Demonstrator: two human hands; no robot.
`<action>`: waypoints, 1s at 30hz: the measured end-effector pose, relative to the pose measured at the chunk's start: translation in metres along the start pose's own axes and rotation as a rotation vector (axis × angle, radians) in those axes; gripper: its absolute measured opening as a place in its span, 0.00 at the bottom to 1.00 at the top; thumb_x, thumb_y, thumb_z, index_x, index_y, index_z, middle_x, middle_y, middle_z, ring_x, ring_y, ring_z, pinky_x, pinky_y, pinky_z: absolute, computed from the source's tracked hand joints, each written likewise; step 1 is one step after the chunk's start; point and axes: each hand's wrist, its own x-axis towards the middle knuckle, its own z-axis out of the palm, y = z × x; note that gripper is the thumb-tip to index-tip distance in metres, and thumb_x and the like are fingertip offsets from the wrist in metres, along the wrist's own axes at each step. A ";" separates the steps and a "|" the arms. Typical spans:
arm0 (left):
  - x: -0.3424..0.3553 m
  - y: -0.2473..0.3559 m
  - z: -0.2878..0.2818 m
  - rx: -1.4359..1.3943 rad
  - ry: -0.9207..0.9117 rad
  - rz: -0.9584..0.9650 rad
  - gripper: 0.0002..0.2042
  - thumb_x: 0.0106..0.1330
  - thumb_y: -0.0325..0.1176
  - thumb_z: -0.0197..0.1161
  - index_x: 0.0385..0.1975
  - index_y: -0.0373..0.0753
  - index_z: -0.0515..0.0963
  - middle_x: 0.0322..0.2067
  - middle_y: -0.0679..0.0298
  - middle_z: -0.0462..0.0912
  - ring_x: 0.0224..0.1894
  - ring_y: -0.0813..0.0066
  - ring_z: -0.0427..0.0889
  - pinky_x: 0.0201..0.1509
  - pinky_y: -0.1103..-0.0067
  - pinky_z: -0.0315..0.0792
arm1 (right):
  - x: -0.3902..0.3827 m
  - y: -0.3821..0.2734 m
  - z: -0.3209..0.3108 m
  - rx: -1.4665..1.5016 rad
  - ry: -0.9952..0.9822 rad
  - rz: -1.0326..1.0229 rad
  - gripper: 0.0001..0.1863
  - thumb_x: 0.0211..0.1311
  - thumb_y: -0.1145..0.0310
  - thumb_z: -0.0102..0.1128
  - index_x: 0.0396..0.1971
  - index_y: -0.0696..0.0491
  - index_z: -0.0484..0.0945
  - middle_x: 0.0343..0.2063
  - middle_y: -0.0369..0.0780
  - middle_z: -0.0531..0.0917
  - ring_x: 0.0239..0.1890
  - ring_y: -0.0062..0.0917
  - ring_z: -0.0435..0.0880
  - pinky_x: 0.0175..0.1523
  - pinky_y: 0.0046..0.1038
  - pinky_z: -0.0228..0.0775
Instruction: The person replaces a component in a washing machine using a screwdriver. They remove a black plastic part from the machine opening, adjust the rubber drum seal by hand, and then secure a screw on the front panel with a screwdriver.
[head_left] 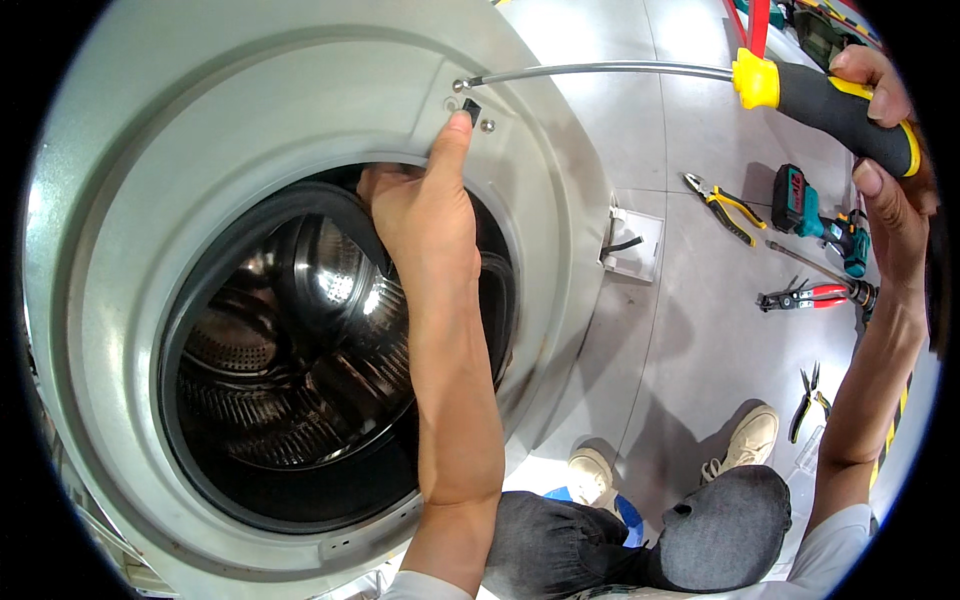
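Observation:
A long screwdriver [822,108] with a black and yellow handle is held in my right hand [890,150]. Its shaft runs left, and the tip meets a screw [461,86] on the grey front panel [110,250] of a washing machine. My left hand [425,205] grips the panel at the top right of the round door opening. The thumb presses by a small black door-lock part [471,109], while the fingers curl inside the opening, partly hidden. Close by is a second screw [488,126]. A black rubber door seal [172,400], partly pulled off the rim, surrounds the metal drum [330,265].
On the tiled floor to the right lie yellow-black pliers [735,212], a teal cordless drill [822,222], red-handled pliers [815,296] and long-nose pliers [808,402]. A small white open flap [634,245] sticks out from the machine's side. My knees [725,530] are near the lower edge.

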 end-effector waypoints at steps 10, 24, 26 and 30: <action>0.000 0.002 -0.001 -0.031 -0.010 -0.002 0.15 0.55 0.21 0.63 0.43 0.26 0.73 0.40 0.57 0.77 0.43 0.74 0.75 0.50 0.80 0.67 | 0.054 -0.005 0.028 0.030 0.009 0.015 0.31 0.55 0.46 0.56 0.55 0.46 0.68 0.41 0.36 0.75 0.42 0.24 0.77 0.56 0.30 0.64; 0.000 0.000 0.003 -0.026 -0.005 0.015 0.16 0.54 0.21 0.63 0.42 0.26 0.73 0.39 0.56 0.78 0.42 0.73 0.76 0.50 0.80 0.67 | 0.007 -0.024 0.006 -0.176 0.043 0.228 0.29 0.63 0.42 0.45 0.51 0.51 0.72 0.25 0.35 0.75 0.30 0.16 0.77 0.41 0.21 0.68; -0.001 0.001 0.002 -0.045 0.009 -0.013 0.15 0.54 0.21 0.63 0.42 0.26 0.73 0.40 0.56 0.78 0.42 0.73 0.76 0.50 0.80 0.67 | 0.000 -0.013 0.021 -0.111 0.170 0.111 0.29 0.63 0.42 0.45 0.50 0.51 0.73 0.25 0.36 0.74 0.29 0.16 0.76 0.38 0.20 0.67; 0.001 -0.002 0.000 -0.109 -0.015 -0.007 0.15 0.54 0.20 0.63 0.42 0.26 0.73 0.40 0.56 0.77 0.42 0.73 0.76 0.50 0.80 0.67 | 0.016 -0.057 0.026 -0.018 0.196 0.359 0.30 0.62 0.40 0.44 0.49 0.51 0.73 0.25 0.38 0.74 0.28 0.17 0.75 0.35 0.19 0.66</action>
